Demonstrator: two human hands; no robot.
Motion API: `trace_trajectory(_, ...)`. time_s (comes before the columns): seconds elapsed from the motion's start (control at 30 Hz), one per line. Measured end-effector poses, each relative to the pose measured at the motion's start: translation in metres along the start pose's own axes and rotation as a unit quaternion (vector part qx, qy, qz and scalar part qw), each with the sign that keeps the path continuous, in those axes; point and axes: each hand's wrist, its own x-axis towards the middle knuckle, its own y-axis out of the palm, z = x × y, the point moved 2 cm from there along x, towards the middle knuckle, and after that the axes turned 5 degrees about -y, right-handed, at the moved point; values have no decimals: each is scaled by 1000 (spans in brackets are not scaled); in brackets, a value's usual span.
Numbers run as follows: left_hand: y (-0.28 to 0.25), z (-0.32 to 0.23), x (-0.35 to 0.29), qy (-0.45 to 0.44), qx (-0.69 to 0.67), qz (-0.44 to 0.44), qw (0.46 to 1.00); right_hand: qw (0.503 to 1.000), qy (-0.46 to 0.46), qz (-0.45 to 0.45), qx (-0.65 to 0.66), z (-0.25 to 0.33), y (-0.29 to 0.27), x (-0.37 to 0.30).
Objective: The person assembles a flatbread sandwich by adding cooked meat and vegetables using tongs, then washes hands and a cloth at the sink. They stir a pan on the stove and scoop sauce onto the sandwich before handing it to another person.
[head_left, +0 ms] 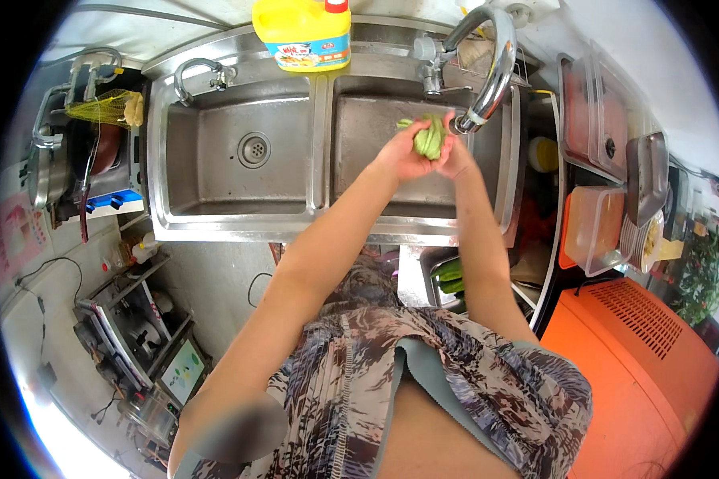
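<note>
Over the right basin [363,120] of a steel double sink, my two hands come together around a light green ridged vegetable [429,140]; I cannot make out its exact kind. My left hand [402,156] is closed about its left and lower side, and a small green tip pokes out past the fingers. My right hand [456,156] presses against its right side, its fingers partly hidden and slightly blurred. Close beside the right hand's fingertips is the mouth of the curved chrome faucet [499,72]. Whether water runs from it is not visible.
A yellow jug [302,36] stands on the sink's back ledge. The left basin [216,152] has a drain and its own small tap [185,84]. Plastic containers [595,227] are stacked at the right, above an orange appliance [631,343]. Green vegetables [449,275] sit in a metal tray below.
</note>
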Motion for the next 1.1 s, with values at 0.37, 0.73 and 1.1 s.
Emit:
trace_trajectory(0.37, -35, -7, -32, 89, 672, -200, 707, 860, -142, -109, -478, -1, 71, 9)
trace_trajectory(0.73, 12, 20, -68, 66, 626, -226, 743, 977, 122, 90, -151, 16, 37, 30)
trace_trajectory(1.1, -36, 32, -52, 105, 251, -21, 962, 985, -60, -26, -160, -17, 80, -17)
